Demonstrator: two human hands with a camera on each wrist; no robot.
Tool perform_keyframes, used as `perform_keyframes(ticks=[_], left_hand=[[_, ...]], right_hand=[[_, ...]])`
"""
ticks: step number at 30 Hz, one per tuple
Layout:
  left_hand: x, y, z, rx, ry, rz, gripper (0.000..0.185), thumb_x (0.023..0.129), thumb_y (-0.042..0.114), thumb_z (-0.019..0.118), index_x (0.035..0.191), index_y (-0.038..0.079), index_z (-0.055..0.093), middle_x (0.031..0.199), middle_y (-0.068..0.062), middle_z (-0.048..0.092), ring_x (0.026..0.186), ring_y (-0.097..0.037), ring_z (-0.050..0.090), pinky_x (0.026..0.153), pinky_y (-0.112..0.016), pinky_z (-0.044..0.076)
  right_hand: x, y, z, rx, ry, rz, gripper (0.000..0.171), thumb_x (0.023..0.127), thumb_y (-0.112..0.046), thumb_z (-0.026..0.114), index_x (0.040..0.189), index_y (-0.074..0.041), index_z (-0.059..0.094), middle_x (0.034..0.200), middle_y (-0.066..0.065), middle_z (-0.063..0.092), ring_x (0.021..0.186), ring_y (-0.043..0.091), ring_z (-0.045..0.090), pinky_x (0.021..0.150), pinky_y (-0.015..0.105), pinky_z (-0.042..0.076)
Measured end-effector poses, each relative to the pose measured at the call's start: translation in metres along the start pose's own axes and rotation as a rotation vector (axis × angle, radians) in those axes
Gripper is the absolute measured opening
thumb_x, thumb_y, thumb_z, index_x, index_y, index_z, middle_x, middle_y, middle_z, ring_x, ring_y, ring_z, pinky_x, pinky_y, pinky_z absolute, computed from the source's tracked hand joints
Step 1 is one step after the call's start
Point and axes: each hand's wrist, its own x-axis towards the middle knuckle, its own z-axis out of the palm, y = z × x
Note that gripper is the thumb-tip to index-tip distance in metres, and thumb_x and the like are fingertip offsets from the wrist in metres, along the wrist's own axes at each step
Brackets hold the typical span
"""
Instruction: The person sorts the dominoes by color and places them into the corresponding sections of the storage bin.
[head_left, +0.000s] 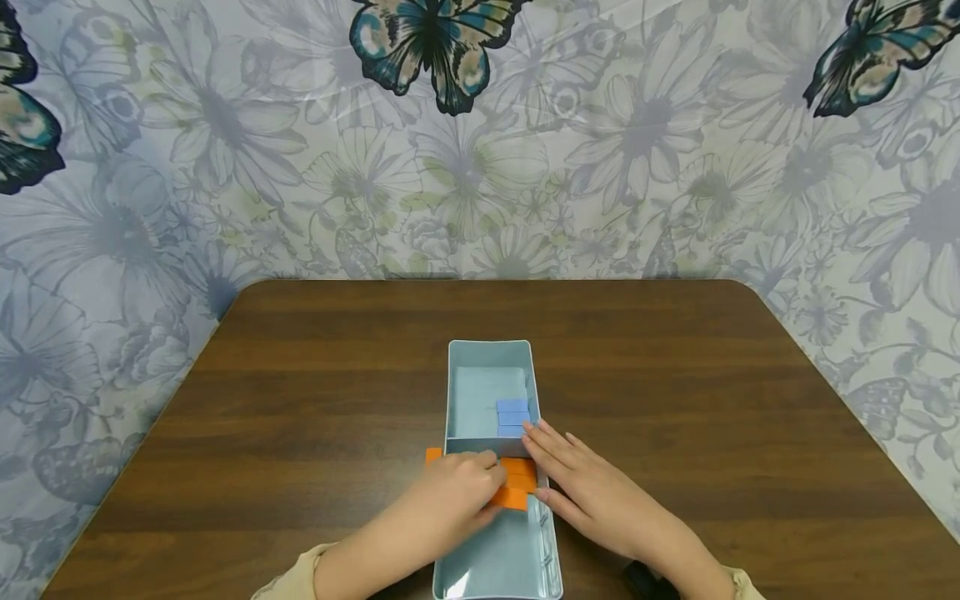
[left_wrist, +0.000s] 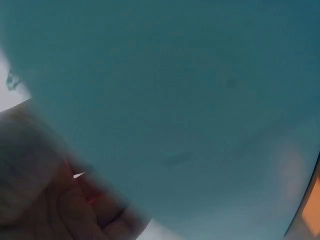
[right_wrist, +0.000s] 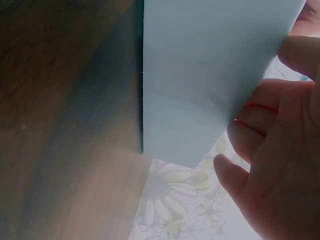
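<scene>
At the lower centre of the head view, the left hand lies with curled fingers on the orange blocks. It seems to pinch one of them, though the exact grip is hidden. The right hand rests beside it with straight, relaxed fingers. Its fingertips touch the right wall of the tray, close to the divider. In the right wrist view the same hand shows loose fingers against the pale wall. The left wrist view is filled by a blurred teal surface, so it tells little.

I judge that the step in hand is sorting blocks into the tray: the orange ones go in the near compartment. The next move probably calls for a light pinch and careful placing, flat and in line with the others.

The tray is a long, light blue box with smooth walls, maybe plastic or thin metal. The blocks look matte, small and rectangular. Further up, the blue blocks sit stacked at the right side of the far compartment. The table is dark wood with a visible grain and rounded corners. Behind it hangs a cloth with flowers and butterflies.
</scene>
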Motion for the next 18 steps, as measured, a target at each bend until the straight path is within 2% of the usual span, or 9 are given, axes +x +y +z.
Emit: perform_keyframes(ticks=[5, 13, 18], left_hand=[[0.008, 0.007, 0.012, 0.023, -0.070, -0.013, 0.014, 0.078, 0.018, 0.077, 0.085, 0.009, 0.069, 0.074, 0.004, 0.055, 0.065, -0.009, 0.056, 0.060, -0.020, 0.047], [0.014, 0.012, 0.025, 0.012, -0.056, -0.023, 0.008, 0.080, 0.016, 0.074, 0.080, 0.010, 0.068, 0.070, 0.003, 0.053, 0.061, -0.010, 0.055, 0.056, -0.020, 0.046], [0.016, 0.015, 0.031, 0.015, -0.079, -0.034, 0.009, 0.081, 0.017, 0.074, 0.080, 0.010, 0.068, 0.068, 0.003, 0.053, 0.060, -0.009, 0.053, 0.054, -0.019, 0.044]], right_hand=[[0.000, 0.000, 0.000, -0.005, 0.004, -0.004, 0.055, 0.100, -0.037, 0.041, 0.145, -0.007, 0.032, 0.153, 0.000, 0.019, 0.138, 0.017, 0.014, 0.105, 0.044, 0.022], [0.000, 0.001, 0.000, 0.001, 0.025, -0.028, 0.054, 0.100, -0.033, 0.044, 0.145, -0.006, 0.033, 0.153, 0.001, 0.020, 0.138, 0.020, 0.015, 0.104, 0.046, 0.023], [0.000, 0.001, 0.001, 0.001, 0.021, -0.030, 0.054, 0.100, -0.033, 0.044, 0.145, -0.006, 0.032, 0.153, 0.000, 0.018, 0.138, 0.020, 0.015, 0.104, 0.045, 0.022]])
